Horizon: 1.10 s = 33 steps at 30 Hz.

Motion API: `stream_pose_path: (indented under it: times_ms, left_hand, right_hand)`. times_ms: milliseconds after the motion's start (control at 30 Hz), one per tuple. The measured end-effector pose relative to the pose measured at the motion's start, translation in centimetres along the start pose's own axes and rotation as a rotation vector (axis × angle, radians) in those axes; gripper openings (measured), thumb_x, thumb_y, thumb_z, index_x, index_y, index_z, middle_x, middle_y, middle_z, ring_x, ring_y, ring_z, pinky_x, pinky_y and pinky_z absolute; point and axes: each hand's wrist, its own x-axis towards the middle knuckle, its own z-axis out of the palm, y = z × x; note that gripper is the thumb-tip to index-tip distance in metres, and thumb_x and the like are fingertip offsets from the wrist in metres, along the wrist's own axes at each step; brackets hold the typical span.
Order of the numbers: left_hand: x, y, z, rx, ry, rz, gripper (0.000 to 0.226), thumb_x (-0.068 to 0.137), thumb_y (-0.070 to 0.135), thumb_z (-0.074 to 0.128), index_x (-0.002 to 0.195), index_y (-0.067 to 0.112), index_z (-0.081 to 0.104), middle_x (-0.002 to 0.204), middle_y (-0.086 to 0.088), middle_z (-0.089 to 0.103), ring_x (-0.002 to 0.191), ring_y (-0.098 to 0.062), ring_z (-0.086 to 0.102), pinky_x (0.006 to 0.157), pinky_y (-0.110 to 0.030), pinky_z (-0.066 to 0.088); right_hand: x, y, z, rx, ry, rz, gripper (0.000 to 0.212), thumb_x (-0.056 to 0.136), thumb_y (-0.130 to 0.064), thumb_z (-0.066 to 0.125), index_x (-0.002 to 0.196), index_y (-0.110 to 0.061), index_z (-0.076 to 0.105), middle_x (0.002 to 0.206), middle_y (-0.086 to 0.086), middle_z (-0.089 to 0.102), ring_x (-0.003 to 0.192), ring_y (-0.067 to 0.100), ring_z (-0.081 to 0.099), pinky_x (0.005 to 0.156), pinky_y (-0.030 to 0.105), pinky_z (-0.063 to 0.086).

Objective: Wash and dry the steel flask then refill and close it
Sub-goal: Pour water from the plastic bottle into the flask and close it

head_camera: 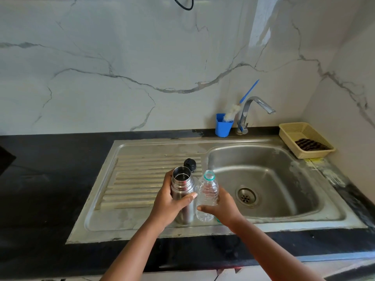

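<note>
The steel flask [181,185] stands upright and uncapped on the ribbed drainboard [142,179], and my left hand [170,201] grips its body. Right beside it stands a clear plastic bottle [208,191] with a teal neck ring and no cap, held around its lower half by my right hand [221,205]. The two containers almost touch. Just behind the flask, its black lid [190,164] lies on the drainboard. A small teal object, partly hidden, peeks out under my right wrist.
The steel sink basin [284,179] with its drain lies to the right. Behind it are the tap [251,112], a blue holder [223,125] with a bottle brush, and a beige basket [288,136] holding a dark cloth. Black countertop [50,179] extends left.
</note>
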Motion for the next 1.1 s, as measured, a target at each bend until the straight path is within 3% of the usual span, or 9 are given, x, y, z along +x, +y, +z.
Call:
stream_pose_path:
  times_ms: [167, 267, 467, 567, 633, 733, 900, 1100]
  left_hand:
    - [0.0, 0.0, 0.0, -0.001, -0.001, -0.001, 0.065, 0.076, 0.018, 0.085, 0.124, 0.038, 0.047, 0.107, 0.019, 0.068, 0.1, -0.004, 0.066, 0.084, -0.021, 0.051]
    - [0.0, -0.1, 0.1, 0.0, 0.006, -0.005, 0.064, 0.076, 0.018, 0.085, 0.124, 0.036, 0.048, 0.107, 0.018, 0.068, 0.099, -0.004, 0.066, 0.084, -0.021, 0.051]
    - [0.1, -0.3, 0.1, -0.002, 0.012, -0.004, 0.064, 0.075, 0.017, 0.086, 0.124, 0.036, 0.048, 0.106, 0.015, 0.069, 0.098, -0.005, 0.067, 0.081, -0.021, 0.051]
    - [0.2, -0.5, 0.1, -0.002, 0.007, -0.001, 0.064, 0.075, 0.016, 0.086, 0.124, 0.034, 0.048, 0.104, 0.014, 0.069, 0.096, -0.007, 0.067, 0.082, -0.023, 0.051]
    - [0.3, -0.6, 0.1, -0.001, 0.005, -0.005, 0.065, 0.074, 0.016, 0.086, 0.124, 0.032, 0.048, 0.103, 0.013, 0.069, 0.095, -0.008, 0.068, 0.083, -0.025, 0.051]
    - [0.3, -0.7, 0.2, -0.006, 0.007, -0.002, 0.067, 0.07, 0.025, 0.087, 0.124, 0.032, 0.048, 0.104, 0.013, 0.069, 0.096, -0.009, 0.068, 0.083, -0.026, 0.052]
    - [0.2, -0.4, 0.1, 0.011, 0.004, -0.002, 0.065, 0.073, 0.018, 0.087, 0.122, 0.034, 0.048, 0.104, 0.013, 0.07, 0.096, -0.008, 0.068, 0.082, -0.024, 0.051]
    - [-0.1, 0.4, -0.2, 0.046, 0.015, 0.003, 0.069, 0.07, 0.02, 0.089, 0.121, 0.04, 0.047, 0.108, 0.019, 0.067, 0.101, -0.004, 0.065, 0.087, -0.028, 0.051]
  right_hand:
    - [0.3, 0.2, -0.1, -0.056, -0.053, -0.048, 0.076, 0.062, -0.023, 0.092, 0.127, -0.028, 0.053, 0.114, -0.013, 0.066, 0.107, 0.007, 0.061, 0.096, 0.025, 0.047]
    - [0.3, 0.0, -0.5, -0.099, -0.072, -0.04, 0.076, 0.065, -0.017, 0.089, 0.13, -0.026, 0.049, 0.112, -0.012, 0.063, 0.107, 0.01, 0.06, 0.087, 0.018, 0.045]
    - [0.5, 0.9, -1.3, -0.16, -0.15, -0.022, 0.097, 0.06, -0.014, 0.087, 0.14, -0.031, 0.034, 0.122, -0.011, 0.058, 0.116, 0.013, 0.055, 0.099, 0.028, 0.043]
    - [0.8, 2.3, -2.1, -0.111, -0.131, 0.008, 0.077, 0.067, 0.003, 0.071, 0.128, -0.03, 0.039, 0.118, -0.014, 0.059, 0.12, 0.012, 0.056, 0.102, 0.026, 0.045]
    - [0.8, 3.1, -2.6, -0.162, -0.077, 0.049, 0.062, 0.073, 0.005, 0.066, 0.119, -0.031, 0.043, 0.115, -0.012, 0.059, 0.114, 0.012, 0.058, 0.094, 0.021, 0.045]
    - [0.7, 4.0, -3.1, -0.347, -0.05, 0.066, 0.046, 0.074, -0.008, 0.073, 0.113, -0.021, 0.055, 0.111, -0.004, 0.056, 0.097, 0.014, 0.059, 0.079, 0.02, 0.046]
    - [0.3, 5.1, -1.9, -0.548, -0.118, 0.028, 0.042, 0.076, -0.029, 0.076, 0.115, -0.022, 0.06, 0.105, -0.006, 0.046, 0.095, 0.016, 0.053, 0.077, 0.022, 0.041]
    - [0.0, 6.1, -1.6, -0.566, -0.084, 0.002, 0.029, 0.085, -0.024, 0.069, 0.113, -0.024, 0.065, 0.107, -0.005, 0.048, 0.092, 0.016, 0.056, 0.077, 0.018, 0.042]
